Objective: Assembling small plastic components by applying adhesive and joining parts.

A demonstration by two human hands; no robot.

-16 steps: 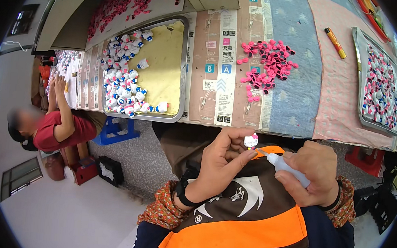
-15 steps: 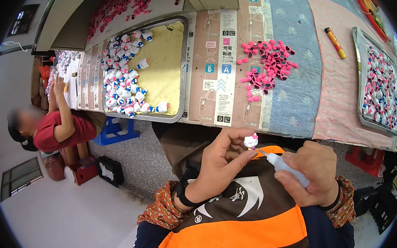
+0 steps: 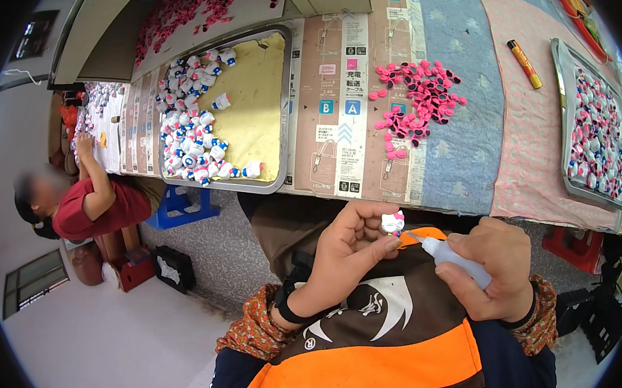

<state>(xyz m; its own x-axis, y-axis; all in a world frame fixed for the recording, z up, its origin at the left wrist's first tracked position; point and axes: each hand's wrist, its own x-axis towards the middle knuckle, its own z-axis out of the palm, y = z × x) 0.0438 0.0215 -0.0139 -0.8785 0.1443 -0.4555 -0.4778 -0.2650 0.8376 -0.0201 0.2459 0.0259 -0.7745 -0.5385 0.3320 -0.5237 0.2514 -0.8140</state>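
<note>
Between the thumb and fingers of my left hand (image 3: pixel 350 251) is a small white cat figurine (image 3: pixel 392 223) with a pink bow, held upright above my lap. My right hand (image 3: pixel 490 268) is wrapped round a small translucent squeeze bottle (image 3: pixel 458 262) with a thin nozzle. The nozzle points left at the figurine's lower part, close to my left fingertips; whether it touches cannot be made out. Beyond my hands, a heap of small pink and black pieces (image 3: pixel 422 101) lies on the table.
A metal tray (image 3: pixel 284 120) to the left holds many white and blue figurines (image 3: pixel 192 142). Another tray (image 3: pixel 563 118) at the right is full of figurines. An orange tube (image 3: pixel 525 65) lies beside it. A co-worker in a red shirt (image 3: pixel 82 210) sits left, near a blue stool (image 3: pixel 184 208).
The bottle in my right hand has shifted slightly right, away from the figurine. My left hand stays nearly still. The co-worker's hands have moved over their table.
</note>
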